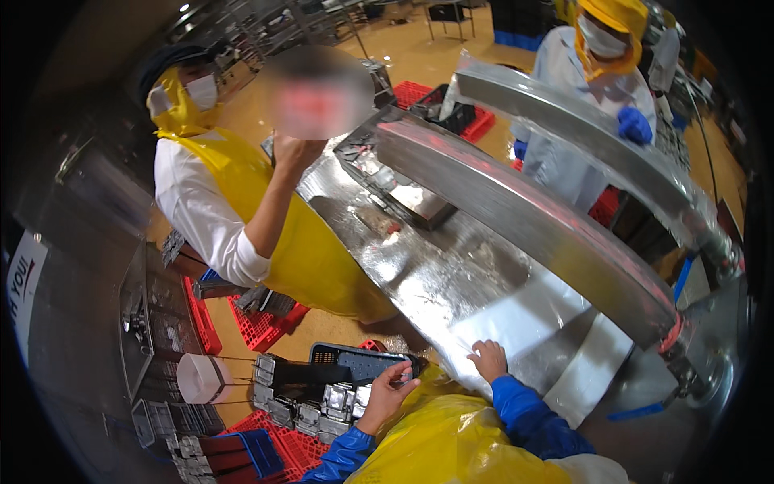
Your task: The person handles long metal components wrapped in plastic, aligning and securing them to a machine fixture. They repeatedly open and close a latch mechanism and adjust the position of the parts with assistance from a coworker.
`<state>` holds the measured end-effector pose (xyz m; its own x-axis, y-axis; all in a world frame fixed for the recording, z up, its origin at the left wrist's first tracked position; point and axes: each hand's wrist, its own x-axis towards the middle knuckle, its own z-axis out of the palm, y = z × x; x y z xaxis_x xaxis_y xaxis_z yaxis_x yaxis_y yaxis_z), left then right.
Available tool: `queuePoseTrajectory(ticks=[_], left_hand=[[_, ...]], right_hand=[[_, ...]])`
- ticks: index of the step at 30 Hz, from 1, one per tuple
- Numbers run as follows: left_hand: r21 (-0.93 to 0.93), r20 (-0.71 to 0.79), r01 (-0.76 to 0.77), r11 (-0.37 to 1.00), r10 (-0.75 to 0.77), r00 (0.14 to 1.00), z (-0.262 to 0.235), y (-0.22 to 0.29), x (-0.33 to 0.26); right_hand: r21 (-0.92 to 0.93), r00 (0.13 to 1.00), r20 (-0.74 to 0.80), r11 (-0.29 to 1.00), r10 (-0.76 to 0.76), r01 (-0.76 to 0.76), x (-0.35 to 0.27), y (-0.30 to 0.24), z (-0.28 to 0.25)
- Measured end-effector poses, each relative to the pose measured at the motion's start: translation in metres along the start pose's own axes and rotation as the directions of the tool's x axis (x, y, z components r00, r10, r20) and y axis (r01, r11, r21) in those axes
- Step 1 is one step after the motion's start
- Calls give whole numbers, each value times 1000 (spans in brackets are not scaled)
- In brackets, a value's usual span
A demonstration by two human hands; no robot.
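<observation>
My right hand (489, 360) lies at the near edge of the metal table (427, 278), fingers spread on or just over a translucent plastic sheet (516, 310). To its left, my left hand (389, 397) hovers in front of my yellow apron (435, 427). Its fingers are bent and the thumb stands apart, with nothing visible between them. A second whitish sheet (592, 367) lies to the right. Beyond the sheets, a long metal chute or pipe (524, 230) with reddish smears slants above the table.
A metal mould (423, 206) and scraps lie at the table's far end. At left stands a co-worker in a yellow apron (306, 258), one hand (298, 153) raised beside a blurred patch. Another person (564, 137) is behind a plastic-wrapped pipe (564, 109). Metal moulds (339, 401) and red crates (266, 323) sit below left.
</observation>
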<state>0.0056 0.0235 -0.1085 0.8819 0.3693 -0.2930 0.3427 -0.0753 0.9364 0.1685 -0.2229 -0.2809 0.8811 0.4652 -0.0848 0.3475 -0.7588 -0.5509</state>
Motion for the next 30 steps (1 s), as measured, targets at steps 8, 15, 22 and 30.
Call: queuePoseTrajectory(ticks=[8, 15, 22, 30], left_hand=[[-12, 234, 33, 999, -30, 972, 27, 4, 33], [140, 303, -193, 971, 144, 942, 143, 25, 69], [42, 372, -340, 939, 302, 878, 215, 70, 59], [-124, 400, -310, 943, 333, 854, 253, 83, 20]], right_hand=[[317, 994, -109, 947, -20, 54, 2, 21, -27], [283, 957, -288, 957, 25, 60, -44, -32, -147], [311, 895, -422, 950, 144, -6, -97, -19, -188], [397, 878, -437, 918, 196, -7, -130, 12, -191]])
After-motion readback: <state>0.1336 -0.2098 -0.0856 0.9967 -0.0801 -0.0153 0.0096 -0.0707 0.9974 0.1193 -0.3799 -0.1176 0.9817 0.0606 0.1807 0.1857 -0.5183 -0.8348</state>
